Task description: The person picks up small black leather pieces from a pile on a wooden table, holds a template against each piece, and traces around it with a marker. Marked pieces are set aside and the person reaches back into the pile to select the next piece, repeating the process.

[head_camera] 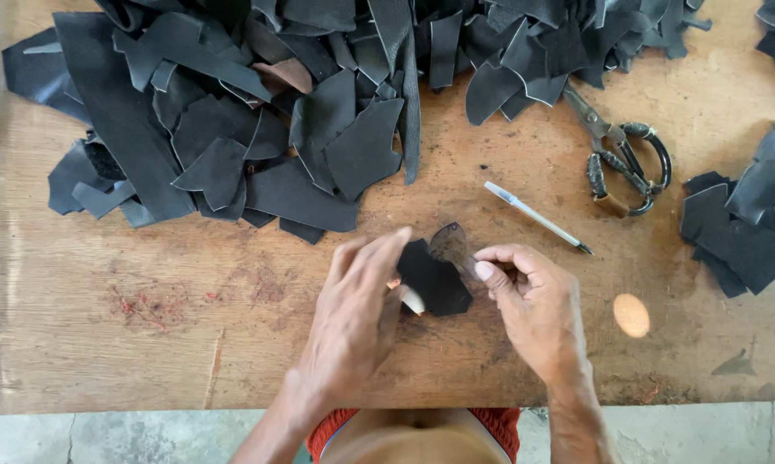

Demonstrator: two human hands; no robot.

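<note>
Black leather everywhere on this bench, basically. One small black leather piece (434, 279) sits on the wooden table (104, 344) near the front edge, right between both hands. Left hand (353, 314) is flat-ish, fingers stretched out and laid on the piece's left edge, pinning it down. Something pale pokes out from under that hand, can't really tell what it is. Right hand (537, 305) is curled closed around a small knife (450, 243) with a rounded dark blade; the blade tip rests on the top edge of the piece, thumb pressed along the handle.

Behind the hands there's a big scrap pile (233, 112) of black leather offcuts spread over the back of the table, with a smaller stack of cut pieces (748, 232) at the right edge. Old scissors (623, 163) lie just below the pile on the right, and a pen (535, 216) lies at a slant between the scissors and the right hand, touching neither.
</note>
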